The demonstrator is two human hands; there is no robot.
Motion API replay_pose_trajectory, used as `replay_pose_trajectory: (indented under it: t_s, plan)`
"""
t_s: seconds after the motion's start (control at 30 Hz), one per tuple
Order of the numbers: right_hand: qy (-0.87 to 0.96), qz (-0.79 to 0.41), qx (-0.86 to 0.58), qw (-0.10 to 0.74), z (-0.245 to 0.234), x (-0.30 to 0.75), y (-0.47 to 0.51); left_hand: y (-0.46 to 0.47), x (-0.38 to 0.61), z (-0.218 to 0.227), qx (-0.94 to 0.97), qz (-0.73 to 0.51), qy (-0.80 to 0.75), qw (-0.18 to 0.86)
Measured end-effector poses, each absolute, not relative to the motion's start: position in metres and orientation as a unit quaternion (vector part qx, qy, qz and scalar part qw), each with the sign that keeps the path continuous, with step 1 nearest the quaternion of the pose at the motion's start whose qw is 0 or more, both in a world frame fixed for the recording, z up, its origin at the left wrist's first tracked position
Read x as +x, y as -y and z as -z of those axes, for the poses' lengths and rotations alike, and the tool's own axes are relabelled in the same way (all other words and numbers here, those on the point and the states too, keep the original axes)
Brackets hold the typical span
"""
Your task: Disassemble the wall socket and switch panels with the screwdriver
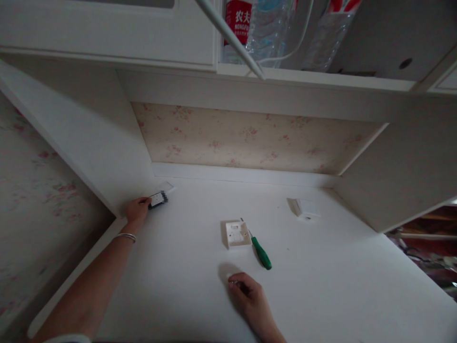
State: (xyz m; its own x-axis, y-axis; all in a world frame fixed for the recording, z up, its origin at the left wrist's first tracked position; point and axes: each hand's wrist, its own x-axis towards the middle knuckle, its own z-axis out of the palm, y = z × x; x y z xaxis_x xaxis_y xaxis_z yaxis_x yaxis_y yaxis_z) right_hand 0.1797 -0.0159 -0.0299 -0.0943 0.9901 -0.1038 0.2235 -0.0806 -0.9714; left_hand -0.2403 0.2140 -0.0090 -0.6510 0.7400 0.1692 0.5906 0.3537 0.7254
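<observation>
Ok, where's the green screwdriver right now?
Head view, centre: the green-handled screwdriver lies on the white desk beside the right edge of the square white plate, just beyond the right hand.

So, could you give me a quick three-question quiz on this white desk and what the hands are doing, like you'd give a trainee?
1. True or false: the green-handled screwdriver lies right beside the white switch plate.
2. The left hand touches: A) the screwdriver, B) a small dark object by the side panel, C) the switch plate.
3. In a word or two: what is worn on the left wrist?

Key
1. True: its shaft runs along the plate's right edge.
2. B.
3. A silver bracelet.
</observation>
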Motion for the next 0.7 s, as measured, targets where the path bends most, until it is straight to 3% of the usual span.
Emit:
replay_pose_trajectory:
  t_s: [0.27, 0.33, 0.53, 0.7]
  plan:
    - [0.546, -0.467, -0.539, 0.44, 0.026, 0.172, 0.011, -0.187, -0.178, -0.009, 0.511, -0.381, -0.766, 0.089]
    - [0.542, -0.477, -0.533, 0.441, 0.018, 0.164, 0.006, -0.162, -0.141, -0.015, 0.557, -0.408, -0.706, 0.159]
    - [0.49, -0.504, -0.537, 0.466, -0.008, 0.144, -0.015, -0.074, -0.032, -0.027, 0.59, -0.385, -0.499, 0.504]
    - [0.49, -0.486, -0.538, 0.485, -0.008, 0.149, -0.021, -0.053, -0.003, -0.032, 0.575, -0.363, -0.445, 0.583]
